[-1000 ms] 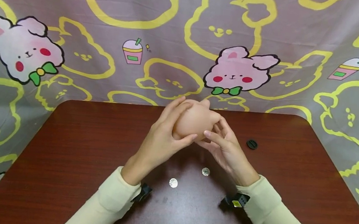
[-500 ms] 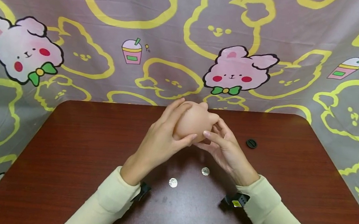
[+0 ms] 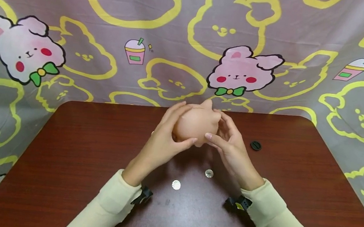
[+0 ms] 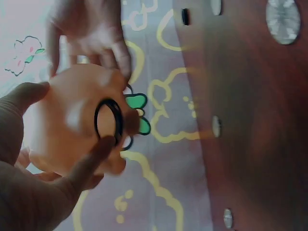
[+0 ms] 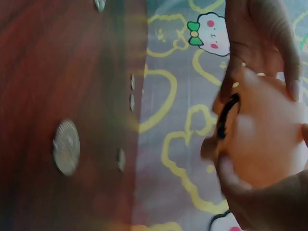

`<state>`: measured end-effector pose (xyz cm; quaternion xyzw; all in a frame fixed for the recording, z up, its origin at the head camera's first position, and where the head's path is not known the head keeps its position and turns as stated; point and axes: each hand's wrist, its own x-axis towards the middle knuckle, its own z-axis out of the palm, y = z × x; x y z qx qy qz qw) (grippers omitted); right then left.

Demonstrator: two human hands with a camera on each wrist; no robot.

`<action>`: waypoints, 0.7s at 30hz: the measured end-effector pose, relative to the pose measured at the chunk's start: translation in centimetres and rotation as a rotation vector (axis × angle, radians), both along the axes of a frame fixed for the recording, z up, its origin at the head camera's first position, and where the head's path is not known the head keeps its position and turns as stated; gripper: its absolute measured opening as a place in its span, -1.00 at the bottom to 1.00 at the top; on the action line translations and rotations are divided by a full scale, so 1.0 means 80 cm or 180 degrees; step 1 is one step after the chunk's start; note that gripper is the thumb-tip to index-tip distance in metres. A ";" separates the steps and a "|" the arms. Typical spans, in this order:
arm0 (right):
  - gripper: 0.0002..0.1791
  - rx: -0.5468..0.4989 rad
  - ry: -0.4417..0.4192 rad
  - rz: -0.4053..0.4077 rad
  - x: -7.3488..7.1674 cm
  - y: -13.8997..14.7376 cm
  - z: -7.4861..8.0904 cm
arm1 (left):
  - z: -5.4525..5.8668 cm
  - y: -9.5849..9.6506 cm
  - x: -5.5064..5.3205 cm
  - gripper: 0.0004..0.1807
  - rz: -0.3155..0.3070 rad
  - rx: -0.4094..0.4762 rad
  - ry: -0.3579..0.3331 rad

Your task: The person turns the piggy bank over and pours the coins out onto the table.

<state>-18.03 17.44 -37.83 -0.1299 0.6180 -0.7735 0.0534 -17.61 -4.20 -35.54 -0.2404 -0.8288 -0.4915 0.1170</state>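
Observation:
A peach-coloured piggy bank is held above the table between both hands, tipped on its side. My left hand grips its left end, thumb along the near side. From the right, my right hand holds the other end, its thumb on the near surface. The left wrist view shows a black ring around a round opening in the bank's underside, a fingertip at its edge. Motion blurs the bank in the right wrist view. Two silver coins, a nearer one and a farther one, lie below the hands.
A black round plug lies on the brown table to the right of the hands. Part of another coin peeks out beside the left hand. Behind the table's far edge hangs a patterned cloth. Several coins show in the right wrist view.
The piggy bank has turned in the hands, its knobs shifting, and both hands have moved slightly with it. A sliver of a coin now shows beside the left hand. The other coins and plug stay put.

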 end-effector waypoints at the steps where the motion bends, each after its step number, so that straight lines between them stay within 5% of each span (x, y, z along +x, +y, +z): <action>1: -0.24 0.0171 0.0128 -0.0091 0.001 0.000 0.003 | -0.002 0.000 0.000 -0.06 -0.0031 0.0045 -0.0062; 6: -0.16 0.0937 0.1014 -0.0445 0.009 -0.004 0.017 | -0.013 0.000 -0.004 0.07 -0.0191 0.0278 -0.0293; 11: -0.16 0.1350 0.1834 -0.0652 0.015 -0.010 0.020 | -0.020 0.000 -0.008 0.14 -0.0240 0.0316 -0.0330; 21: -0.22 0.1522 0.2356 -0.0764 0.020 -0.018 0.020 | -0.024 -0.003 -0.010 0.22 -0.0337 0.0318 -0.0371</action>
